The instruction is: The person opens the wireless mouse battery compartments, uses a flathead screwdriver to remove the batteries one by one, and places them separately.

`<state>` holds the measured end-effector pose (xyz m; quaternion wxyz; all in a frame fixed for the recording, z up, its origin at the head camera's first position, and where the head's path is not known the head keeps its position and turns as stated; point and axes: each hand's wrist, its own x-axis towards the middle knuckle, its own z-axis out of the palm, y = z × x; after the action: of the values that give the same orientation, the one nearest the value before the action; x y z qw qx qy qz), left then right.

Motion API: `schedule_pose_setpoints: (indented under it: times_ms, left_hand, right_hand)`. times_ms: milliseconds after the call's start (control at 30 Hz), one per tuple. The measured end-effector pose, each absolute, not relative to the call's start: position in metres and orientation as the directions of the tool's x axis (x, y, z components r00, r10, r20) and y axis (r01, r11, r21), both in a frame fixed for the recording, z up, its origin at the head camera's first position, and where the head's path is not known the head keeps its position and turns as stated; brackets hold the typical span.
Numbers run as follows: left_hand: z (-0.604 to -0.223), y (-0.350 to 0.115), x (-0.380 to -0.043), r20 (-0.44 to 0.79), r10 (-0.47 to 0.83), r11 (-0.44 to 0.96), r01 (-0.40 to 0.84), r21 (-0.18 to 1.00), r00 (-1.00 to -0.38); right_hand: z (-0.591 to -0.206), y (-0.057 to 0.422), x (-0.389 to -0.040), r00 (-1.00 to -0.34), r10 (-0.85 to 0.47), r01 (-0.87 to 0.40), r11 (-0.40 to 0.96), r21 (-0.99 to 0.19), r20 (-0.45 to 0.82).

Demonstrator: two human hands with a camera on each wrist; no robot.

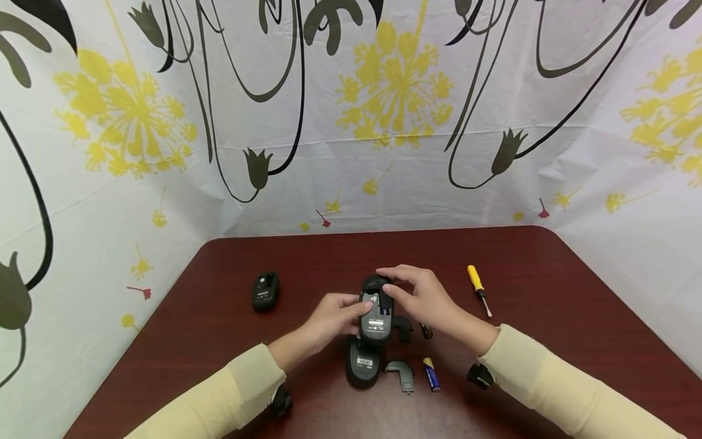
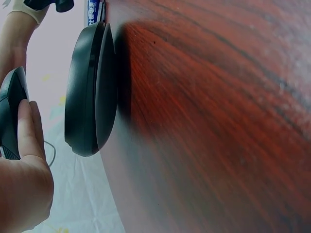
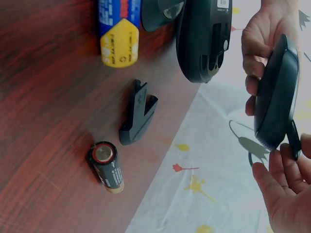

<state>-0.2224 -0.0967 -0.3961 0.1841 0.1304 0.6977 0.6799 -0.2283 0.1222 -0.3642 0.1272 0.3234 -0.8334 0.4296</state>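
Observation:
My left hand [image 1: 337, 314] grips a dark computer mouse [image 1: 377, 320] with its underside up, thumb across the label side. Inside its uncovered battery slot shows a blue battery [image 1: 386, 310]. At the mouse's far end, my right hand [image 1: 422, 296] pinches a thin dark cover piece [image 3: 293, 140] that sticks out from the body. Just below lies a second upturned mouse [image 1: 364, 364] on the table. Beside it are a grey curved battery cover [image 1: 406, 376], a dark battery cover [image 1: 404, 329], a blue-and-yellow battery [image 1: 431, 374] and a black battery [image 1: 426, 331].
A third upturned mouse [image 1: 265, 291] lies to the left on the dark red table [image 1: 219, 341]. Off to the right is a screwdriver [image 1: 479, 289] with a yellow handle. Patterned white cloth [image 1: 307, 122] hangs behind the table and along both sides.

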Motion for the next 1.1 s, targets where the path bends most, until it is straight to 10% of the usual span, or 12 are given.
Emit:
schedule_pose_setpoints:
  times_ms: [467, 1100]
  left_hand:
    - [-0.395, -0.098, -0.223, -0.088, 0.418, 0.044, -0.077, 0.996, -0.904]
    - [-0.397, -0.101, -0.223, -0.101, 0.396, 0.044, -0.092, 0.995, -0.913]
  right_hand:
    - [-0.351, 0.133, -0.242, -0.927, -0.327, -0.233, 0.122, -0.965, 0.182]
    - [-0.372, 0.159, -0.286, -0.965, -0.248, 0.062, 0.094, -0.994, -0.084]
